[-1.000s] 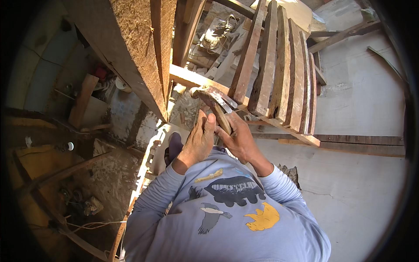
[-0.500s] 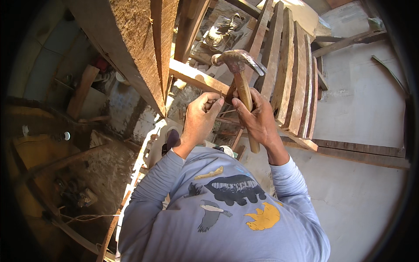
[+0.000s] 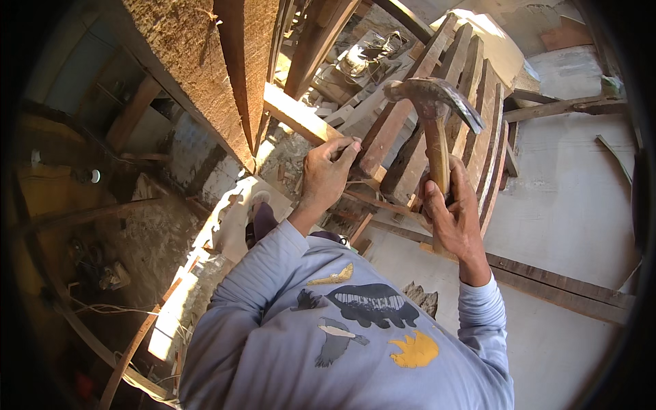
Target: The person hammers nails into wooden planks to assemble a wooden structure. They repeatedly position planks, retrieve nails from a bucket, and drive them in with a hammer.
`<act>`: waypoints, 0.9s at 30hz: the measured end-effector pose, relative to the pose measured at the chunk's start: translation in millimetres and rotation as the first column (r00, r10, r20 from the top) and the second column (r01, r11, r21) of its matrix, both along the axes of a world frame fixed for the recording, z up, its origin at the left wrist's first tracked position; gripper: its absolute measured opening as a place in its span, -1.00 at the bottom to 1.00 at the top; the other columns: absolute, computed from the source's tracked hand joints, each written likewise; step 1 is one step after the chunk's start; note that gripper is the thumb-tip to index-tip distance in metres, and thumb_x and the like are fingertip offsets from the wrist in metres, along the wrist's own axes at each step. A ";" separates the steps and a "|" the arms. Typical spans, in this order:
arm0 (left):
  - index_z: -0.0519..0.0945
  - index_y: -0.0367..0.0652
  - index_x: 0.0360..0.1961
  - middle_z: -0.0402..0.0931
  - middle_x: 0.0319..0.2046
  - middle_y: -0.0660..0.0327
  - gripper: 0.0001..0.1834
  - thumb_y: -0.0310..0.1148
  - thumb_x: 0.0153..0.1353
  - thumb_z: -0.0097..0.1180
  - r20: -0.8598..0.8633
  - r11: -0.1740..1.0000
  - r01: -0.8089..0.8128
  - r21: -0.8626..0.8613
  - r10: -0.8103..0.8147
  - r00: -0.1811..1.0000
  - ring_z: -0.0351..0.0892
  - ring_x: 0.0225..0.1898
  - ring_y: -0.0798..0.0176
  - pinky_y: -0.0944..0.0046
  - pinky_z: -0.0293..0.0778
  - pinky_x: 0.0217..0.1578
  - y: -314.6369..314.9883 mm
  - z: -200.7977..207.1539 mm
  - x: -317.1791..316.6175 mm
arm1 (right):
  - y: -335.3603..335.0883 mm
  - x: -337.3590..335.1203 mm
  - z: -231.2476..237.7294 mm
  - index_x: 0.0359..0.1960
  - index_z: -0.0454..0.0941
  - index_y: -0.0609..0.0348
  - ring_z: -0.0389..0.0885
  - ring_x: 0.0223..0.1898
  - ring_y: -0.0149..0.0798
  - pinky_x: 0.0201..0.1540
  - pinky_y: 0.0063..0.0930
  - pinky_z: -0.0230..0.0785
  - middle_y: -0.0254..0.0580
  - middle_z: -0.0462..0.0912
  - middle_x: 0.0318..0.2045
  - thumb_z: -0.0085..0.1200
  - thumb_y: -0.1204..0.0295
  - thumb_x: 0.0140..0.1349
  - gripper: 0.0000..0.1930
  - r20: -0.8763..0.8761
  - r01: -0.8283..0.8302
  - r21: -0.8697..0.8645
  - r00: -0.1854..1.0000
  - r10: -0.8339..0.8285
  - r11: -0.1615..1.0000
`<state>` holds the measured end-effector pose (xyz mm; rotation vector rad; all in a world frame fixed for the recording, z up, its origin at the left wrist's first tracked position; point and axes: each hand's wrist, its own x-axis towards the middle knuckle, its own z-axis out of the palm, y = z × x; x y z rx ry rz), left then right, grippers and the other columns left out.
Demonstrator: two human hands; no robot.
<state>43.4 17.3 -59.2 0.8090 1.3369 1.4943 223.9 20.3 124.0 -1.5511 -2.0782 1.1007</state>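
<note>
The person's right hand [image 3: 454, 215] is closed round the wooden handle of a claw hammer [image 3: 437, 133], fingers wrapped and thumb laid along the near side. The hammer stands nearly upright above the fist, its striking face toward the left and its claw curving down to the right. The left hand [image 3: 328, 171] is mostly closed, with thumb and forefinger drawn together at the tips; whether something small sits between them is too fine to tell. Both forearms, in pale blue sleeves, reach forward from the body, elbows bent, the hands well apart, the left wrist angled inward. Behind the hammer runs a row of wooden slats [image 3: 391, 130], partly hidden by its head and the right hand. The left hand appears just in front of a sunlit crosspiece [image 3: 294, 113], near the end of the nearest slat; contact is unclear. Thick, rough timbers [image 3: 181, 55] fill the upper left, blocking part of the view. Beyond lies a tangle of wires [image 3: 383, 48]; at right, a long beam [image 3: 567, 294] crosses a pale grey surface [image 3: 560, 184].
</note>
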 end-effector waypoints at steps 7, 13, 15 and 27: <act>0.75 -0.29 -0.02 0.80 -0.15 0.09 -0.71 -0.28 0.43 0.24 -0.118 0.998 0.035 0.048 -0.029 0.993 0.76 -0.20 0.34 0.32 0.61 -0.11 -2.3 -3.1 -8.7 | 20.8 4.9 18.4 0.43 0.26 0.26 0.72 -0.35 0.11 -0.16 -0.10 0.51 0.16 0.72 -0.22 0.07 0.43 0.50 -0.47 0.293 -0.263 0.046 0.926 0.239 0.964; 0.74 -0.19 -0.01 0.79 -0.11 0.14 -0.72 -0.23 0.46 0.19 -0.377 0.985 0.098 0.145 -0.037 0.925 0.81 -0.16 0.18 0.27 0.65 -0.11 2.0 -12.9 -17.2 | 25.9 -13.4 42.3 0.50 0.21 0.14 0.67 -0.22 0.15 -0.15 -0.16 0.51 0.24 0.66 -0.19 0.09 0.53 0.45 -0.39 0.440 -0.323 -0.077 0.838 0.323 0.943; 0.73 -0.18 -0.01 0.78 -0.10 0.15 -0.72 -0.22 0.47 0.16 -0.416 0.974 0.113 0.194 -0.023 0.909 0.81 -0.14 0.12 0.23 0.66 -0.10 3.8 -17.6 -16.9 | 24.9 -12.7 41.4 0.52 0.17 0.11 0.73 -0.09 0.34 -0.06 -0.05 0.55 0.34 0.70 -0.12 0.10 0.57 0.43 -0.35 0.458 -0.376 -0.066 0.811 0.363 0.924; 0.73 -0.20 -0.05 0.78 -0.15 0.09 -0.77 -0.30 0.42 0.18 -0.528 0.937 0.269 0.225 -0.115 0.841 0.79 -0.20 0.03 0.14 0.66 -0.18 12.5 -9.9 -35.8 | 12.9 -8.3 38.7 0.58 0.08 0.03 0.71 -0.04 0.34 -0.07 0.06 0.61 0.34 0.66 0.02 0.10 0.58 0.41 -0.25 0.497 -0.468 0.013 0.770 0.400 0.884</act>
